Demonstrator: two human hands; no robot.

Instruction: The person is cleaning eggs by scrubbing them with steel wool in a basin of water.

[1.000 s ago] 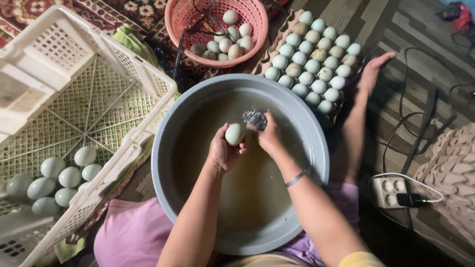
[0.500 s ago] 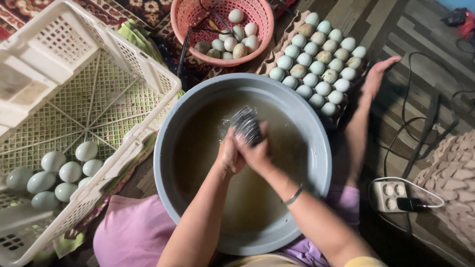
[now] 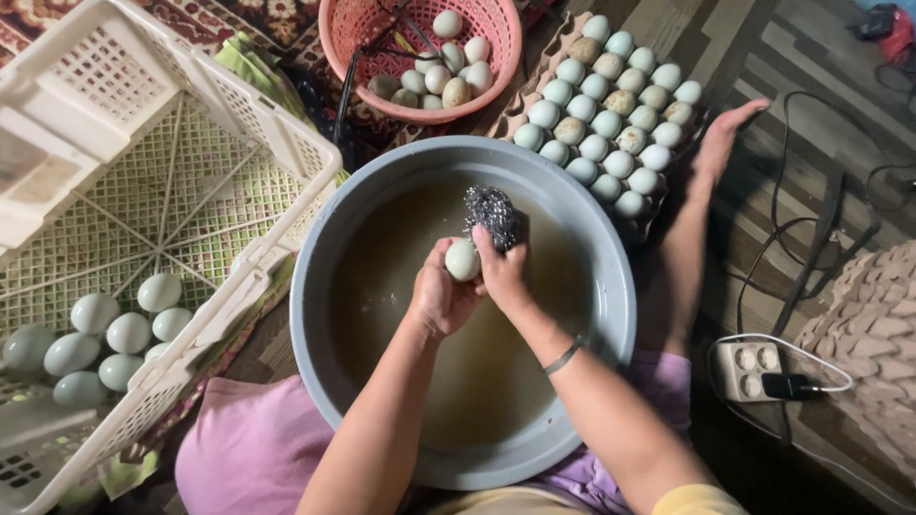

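Seen from above, a person sits over a large round grey basin filled with murky brown water. Both hands meet above the middle of the water. The left hand is closed around a pale egg, fingers cupping it from below and behind so that only its rounded top shows. The right hand is pressed against the egg from the other side, its fingers curled tight on a wad of steel wool, which sticks out just above the fingertips and sits just beyond and slightly to the right of the egg. A thin bracelet circles the right wrist.

Beyond the hands, past the far rim of the basin, stands a pink plastic basket holding several eggs, some pale and some dirty. To the right of it, still beyond the grip, a cardboard egg tray is filled with rows of pale blue-green eggs. Well to the left of the hands, a white lattice crate leans tilted, with a cluster of pale green eggs gathered at its lower end. To the right of the basin, the person's bare foot lies beside the tray, and nearer the body a white power strip with a black plug rests on the dark wooden floor.
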